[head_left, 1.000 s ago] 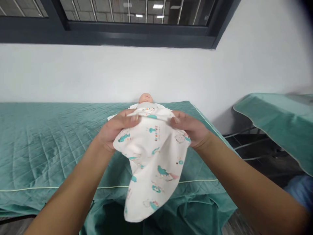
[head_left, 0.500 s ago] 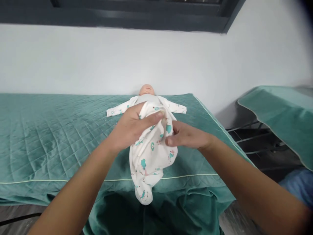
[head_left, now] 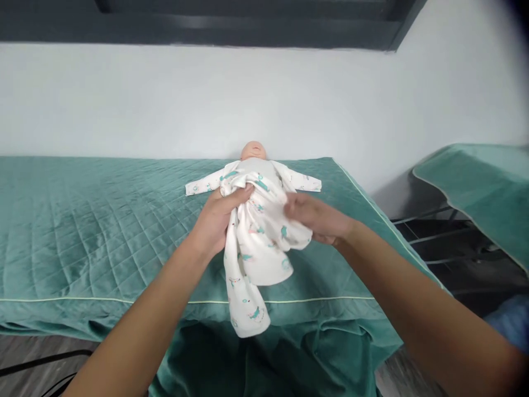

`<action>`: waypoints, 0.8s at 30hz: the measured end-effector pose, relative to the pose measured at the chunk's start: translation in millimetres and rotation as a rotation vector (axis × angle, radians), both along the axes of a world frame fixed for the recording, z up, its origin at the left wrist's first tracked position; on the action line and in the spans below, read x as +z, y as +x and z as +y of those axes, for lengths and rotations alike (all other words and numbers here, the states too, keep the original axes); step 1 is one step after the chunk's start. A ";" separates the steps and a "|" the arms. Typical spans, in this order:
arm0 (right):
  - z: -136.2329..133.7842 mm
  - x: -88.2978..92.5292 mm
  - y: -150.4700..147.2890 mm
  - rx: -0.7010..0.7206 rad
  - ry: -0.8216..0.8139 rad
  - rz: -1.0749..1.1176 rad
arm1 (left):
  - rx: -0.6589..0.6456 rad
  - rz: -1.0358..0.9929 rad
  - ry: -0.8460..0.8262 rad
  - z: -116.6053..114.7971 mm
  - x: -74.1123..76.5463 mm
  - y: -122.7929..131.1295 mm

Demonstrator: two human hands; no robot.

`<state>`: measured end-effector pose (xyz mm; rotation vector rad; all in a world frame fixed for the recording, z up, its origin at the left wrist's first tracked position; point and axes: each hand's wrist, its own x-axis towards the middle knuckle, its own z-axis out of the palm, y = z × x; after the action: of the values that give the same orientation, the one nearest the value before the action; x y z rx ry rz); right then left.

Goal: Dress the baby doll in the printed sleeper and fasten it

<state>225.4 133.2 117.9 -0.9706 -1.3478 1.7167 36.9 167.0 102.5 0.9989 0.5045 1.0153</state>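
A bunched white baby garment with small green and pink prints hangs in front of me; it looks like baby trousers. My left hand is closed on its upper left part, thumb on top of the folds. On the right side, my right hand is at the cloth, its thumb in front and slightly blurred, its other fingers partly behind the fabric. Behind the garment a baby doll lies on its back. Matching printed sleeves spread out on both sides of it. The doll's lower body is hidden.
A green quilted cover with pale piping lies over the bed under the doll. A white wall rises behind it. To the right stands another green-covered surface above metal bars. A black cable shows at lower left.
The garment has been turned and its folds opened out, with a lower end now hanging wider. My left thumb has shifted left, and my right hand has moved slightly up and outward.
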 end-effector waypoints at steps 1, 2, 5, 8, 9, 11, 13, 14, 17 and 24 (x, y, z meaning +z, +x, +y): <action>-1.0 -2.2 0.0 0.095 -0.038 -0.065 | -0.032 -0.012 -0.024 1.2 0.5 0.6; -1.2 -3.5 -0.7 0.134 -0.055 -0.095 | -0.074 -0.004 -0.047 1.7 0.6 0.6; 3.3 -1.9 -5.8 -0.098 0.050 0.039 | -0.184 0.037 -0.088 1.8 -2.7 -3.1; 9.4 5.6 -10.7 -0.307 0.139 0.195 | -0.299 0.089 -0.078 3.1 -9.5 -11.5; 9.7 8.0 -12.1 -0.317 0.133 0.212 | -0.340 0.110 -0.067 3.5 -11.0 -14.3; 6.4 10.7 -15.0 -0.292 0.096 0.234 | -0.357 0.123 -0.041 3.1 -11.3 -18.2; -1.6 8.8 -18.0 -0.252 0.069 0.252 | -0.258 0.069 -0.018 -0.4 -8.1 -19.0; -6.8 6.2 -19.2 -0.219 0.055 0.250 | -0.202 0.043 -0.019 -3.2 -5.6 -18.3; -23.0 -6.1 -20.7 -0.039 -0.018 0.176 | -0.162 0.066 -0.052 -13.3 0.9 -15.1; -61.5 -49.3 -11.2 -0.284 -0.272 0.113 | -0.220 0.588 0.138 -17.9 -12.1 -4.4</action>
<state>214.2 71.7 68.6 -1.1368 -0.8712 1.7308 32.6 149.1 90.4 1.4520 0.7905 0.5534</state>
